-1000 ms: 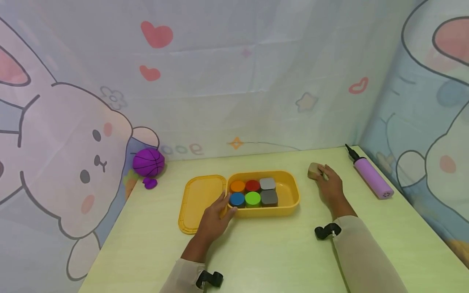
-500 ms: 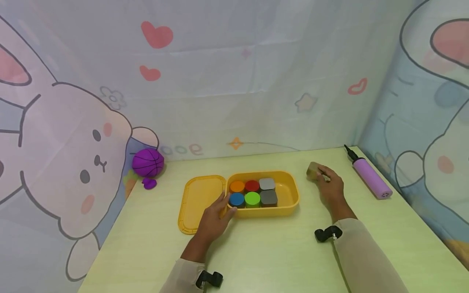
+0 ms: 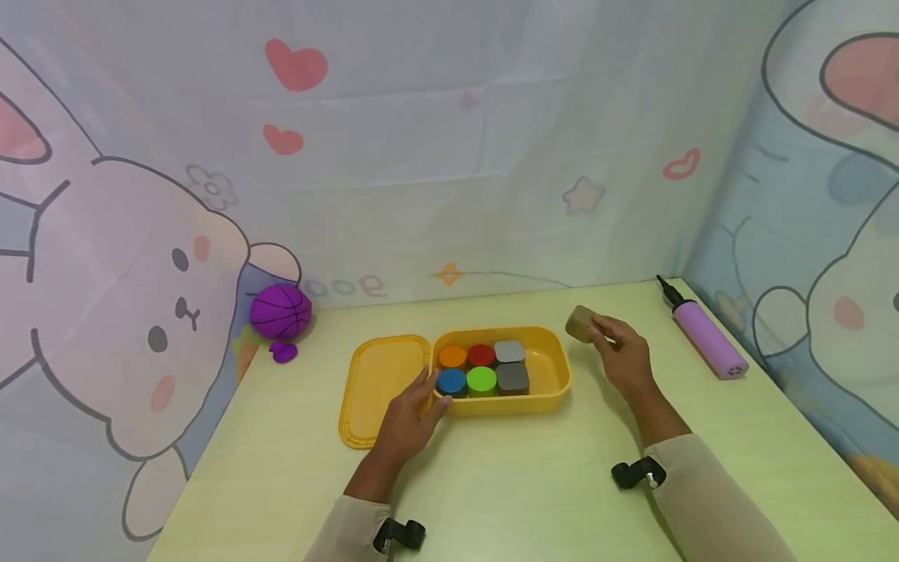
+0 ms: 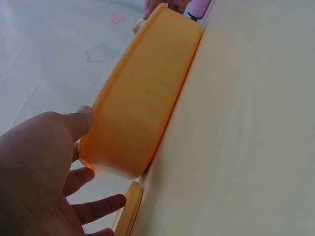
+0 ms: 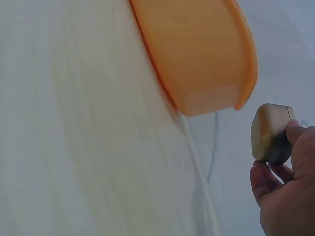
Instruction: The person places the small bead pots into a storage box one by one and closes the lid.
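A yellow box [image 3: 550, 369] stands open-topped on the table, holding several small pieces: round ones topped orange [image 3: 453, 357], red [image 3: 481, 355], blue [image 3: 452, 382] and green [image 3: 481, 381], plus light grey [image 3: 509, 351] and dark grey [image 3: 513, 378] square-topped ones. My left hand [image 3: 407, 417] rests at the box's left front corner, thumb touching the near rim and fingers spread by the left end. My right hand [image 3: 623, 351] pinches a small tan rounded-square block [image 3: 579, 324], raised just beyond the box's right end. The right wrist view shows the block [image 5: 271, 132] tilted between thumb and fingers.
A flat yellow lid [image 3: 382, 382] lies left of the box, partly under my left hand in the head view. A purple ball [image 3: 281, 311] and a small purple object [image 3: 283, 352] sit back left. A purple hand pump [image 3: 709, 339] lies far right. Printed cloth borders the table.
My right hand has lifted the tan block and carried it left, closer to the box's right end, tilting it. The left hand stays at the box corner.
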The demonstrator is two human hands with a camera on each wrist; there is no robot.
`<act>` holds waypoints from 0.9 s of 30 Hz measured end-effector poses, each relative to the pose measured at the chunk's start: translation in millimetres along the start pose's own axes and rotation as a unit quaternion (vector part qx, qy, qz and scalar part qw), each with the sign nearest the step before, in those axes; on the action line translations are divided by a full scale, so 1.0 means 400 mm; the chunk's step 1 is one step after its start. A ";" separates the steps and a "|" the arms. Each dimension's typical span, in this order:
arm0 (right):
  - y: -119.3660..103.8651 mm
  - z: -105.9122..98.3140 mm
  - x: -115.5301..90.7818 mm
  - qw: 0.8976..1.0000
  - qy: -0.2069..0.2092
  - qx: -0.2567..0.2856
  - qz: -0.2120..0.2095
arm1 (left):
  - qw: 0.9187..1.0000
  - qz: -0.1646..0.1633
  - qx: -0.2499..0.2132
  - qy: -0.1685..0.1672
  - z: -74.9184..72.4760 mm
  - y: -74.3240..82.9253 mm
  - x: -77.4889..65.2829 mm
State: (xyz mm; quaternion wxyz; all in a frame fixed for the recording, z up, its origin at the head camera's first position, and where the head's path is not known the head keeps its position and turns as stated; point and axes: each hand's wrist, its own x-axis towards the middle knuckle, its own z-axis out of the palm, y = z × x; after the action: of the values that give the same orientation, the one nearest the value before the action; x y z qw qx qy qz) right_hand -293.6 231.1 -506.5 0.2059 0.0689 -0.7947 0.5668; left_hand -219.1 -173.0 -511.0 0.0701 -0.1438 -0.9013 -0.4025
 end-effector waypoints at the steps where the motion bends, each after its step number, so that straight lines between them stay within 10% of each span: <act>1: -0.007 0.002 -0.004 1.000 0.000 0.005 -0.007 | 1.000 0.000 -0.001 0.001 0.000 0.000 0.001; 27: -0.048 0.047 -0.059 0.988 -0.041 0.033 -0.144 | 1.000 -0.001 -0.007 0.004 -0.004 0.009 0.000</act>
State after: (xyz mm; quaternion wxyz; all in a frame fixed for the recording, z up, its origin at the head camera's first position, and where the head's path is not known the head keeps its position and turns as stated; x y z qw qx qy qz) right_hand -270.4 203.9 -504.4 0.2507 0.2128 -0.7651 0.5536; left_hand -218.1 -171.8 -507.5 0.0718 -0.1416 -0.8984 -0.4095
